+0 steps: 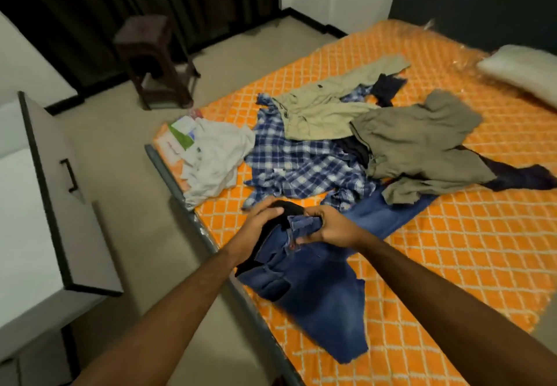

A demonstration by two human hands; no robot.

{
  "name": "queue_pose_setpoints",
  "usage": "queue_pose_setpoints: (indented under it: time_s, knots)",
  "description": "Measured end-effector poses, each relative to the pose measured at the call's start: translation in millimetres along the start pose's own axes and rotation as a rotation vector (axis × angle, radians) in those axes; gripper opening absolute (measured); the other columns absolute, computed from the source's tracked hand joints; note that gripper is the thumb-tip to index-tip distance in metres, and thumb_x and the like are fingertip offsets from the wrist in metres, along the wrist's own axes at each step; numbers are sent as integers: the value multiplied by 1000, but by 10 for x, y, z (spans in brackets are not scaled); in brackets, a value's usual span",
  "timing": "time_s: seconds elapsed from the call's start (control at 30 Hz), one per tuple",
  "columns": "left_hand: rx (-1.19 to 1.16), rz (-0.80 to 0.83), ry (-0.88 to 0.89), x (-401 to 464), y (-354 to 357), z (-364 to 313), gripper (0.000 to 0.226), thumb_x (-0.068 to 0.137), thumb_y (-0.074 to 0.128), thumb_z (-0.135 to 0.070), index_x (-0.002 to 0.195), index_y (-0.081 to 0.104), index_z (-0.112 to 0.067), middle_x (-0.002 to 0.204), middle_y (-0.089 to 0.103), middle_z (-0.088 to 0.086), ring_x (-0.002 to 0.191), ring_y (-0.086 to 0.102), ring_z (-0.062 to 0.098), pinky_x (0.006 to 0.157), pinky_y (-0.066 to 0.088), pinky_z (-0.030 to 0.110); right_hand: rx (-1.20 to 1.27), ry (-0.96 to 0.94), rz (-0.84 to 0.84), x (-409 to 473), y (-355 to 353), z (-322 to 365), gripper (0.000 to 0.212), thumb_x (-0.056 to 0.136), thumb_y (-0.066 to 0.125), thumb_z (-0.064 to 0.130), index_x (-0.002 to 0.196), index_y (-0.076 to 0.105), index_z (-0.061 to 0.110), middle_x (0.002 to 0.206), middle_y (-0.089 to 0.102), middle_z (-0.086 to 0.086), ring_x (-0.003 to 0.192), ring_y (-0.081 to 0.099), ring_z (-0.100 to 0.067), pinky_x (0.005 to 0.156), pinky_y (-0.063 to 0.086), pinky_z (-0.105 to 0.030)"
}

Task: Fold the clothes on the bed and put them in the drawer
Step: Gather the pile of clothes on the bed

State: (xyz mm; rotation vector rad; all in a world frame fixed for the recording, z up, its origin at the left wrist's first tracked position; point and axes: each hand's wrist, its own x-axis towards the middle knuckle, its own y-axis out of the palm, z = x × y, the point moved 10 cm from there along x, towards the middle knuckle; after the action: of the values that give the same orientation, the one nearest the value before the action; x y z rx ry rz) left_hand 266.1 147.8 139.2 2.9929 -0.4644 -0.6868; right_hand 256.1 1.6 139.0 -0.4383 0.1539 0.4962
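Fingers (pixel 272 211) of the left hand (pixel 259 223) curl tight round the waistband of the blue jeans (pixel 316 289), and the right hand (pixel 328 229) pinches the same waistband from the other side — both hands clamped on denim at the near edge of the bed (pixel 452 250). The jeans trail down over the orange quilted cover, one leg running away under the heap behind. In that heap: a blue checked shirt (pixel 304 165) spread flat, khaki trousers (pixel 325 108) across its top, an olive garment (pixel 419 147) lying over both, and a pale grey top (pixel 217 159) bunched at the bed's corner. Something dark pokes out beneath the olive piece; what it is, hard to say. A pillow (pixel 524 72) is cut off at the right edge. On the floor to the left stands a white cabinet (pixel 30 205), its door (pixel 57 180) swung open with a black handle — the inside is out of view. A dark stool (pixel 153 60) sits by the curtains, blurred.
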Motion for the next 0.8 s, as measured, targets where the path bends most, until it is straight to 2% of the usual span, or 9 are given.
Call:
queue_pose_setpoints:
  time_s: [0.07,0.17,0.3,0.4,0.47,0.5,0.6,0.7,0.8]
  knots:
    - [96,-45,87,130,-212,-302,21,99,59,-28,110,63,-10,113,69,2,104,65,12,91,52,28,42,-37,-37,126,-145,257,30,83,83,16,82,53,18,79,55,9,76,58,-9,76,49,-36]
    - [255,-103,124,338,-487,-590,21,105,48,-30,101,57,-11,96,65,3,92,62,14,81,51,28,60,-78,-72,386,-297,512,48,80,82,44,94,50,9,89,56,-5,82,60,-22,77,51,-47]
    - [554,-223,83,631,-968,-725,11,104,50,-19,97,55,-12,95,59,5,88,55,16,69,43,21,95,-81,-169,662,-515,680,57,78,82,50,99,41,16,94,57,-2,84,63,-24,76,54,-51]
    - [780,-212,36,848,-1312,-637,8,98,57,-5,91,55,-9,90,59,5,82,55,14,70,41,21,124,8,-240,876,-728,600,62,75,86,41,113,41,20,115,60,-10,97,66,-24,75,57,-37]
    - [888,-218,11,1055,-1606,-542,6,94,63,-4,91,57,-4,92,61,8,87,60,20,71,44,20,125,79,-259,1094,-809,497,70,74,89,37,126,44,24,127,57,1,107,61,-14,81,51,-25]
    - [927,-220,-13,1159,-1736,-469,8,92,66,-7,91,58,-3,96,63,11,92,62,25,76,46,26,119,109,-264,1168,-827,448,71,73,89,37,129,46,25,126,57,7,107,59,-10,84,49,-25]
    - [972,-204,-113,1620,-2147,-297,17,87,69,-22,97,58,-14,107,58,9,103,58,26,87,46,38,98,233,-287,1536,-809,99,54,68,91,44,107,63,20,100,67,9,91,65,-8,79,52,-36]
    - [986,-186,-119,2352,-2680,-157,25,79,65,-35,98,52,-24,112,54,7,110,57,29,93,46,41,54,362,-323,2102,-711,-432,83,44,87,74,93,67,9,86,71,-4,84,70,-17,79,57,-46]
    - [1087,-148,-191,3125,-3095,-111,36,84,71,-40,109,53,-23,123,49,7,116,54,32,96,45,44,7,485,-313,2742,-523,-893,90,43,87,75,95,65,6,93,68,-5,88,65,-20,78,54,-44]
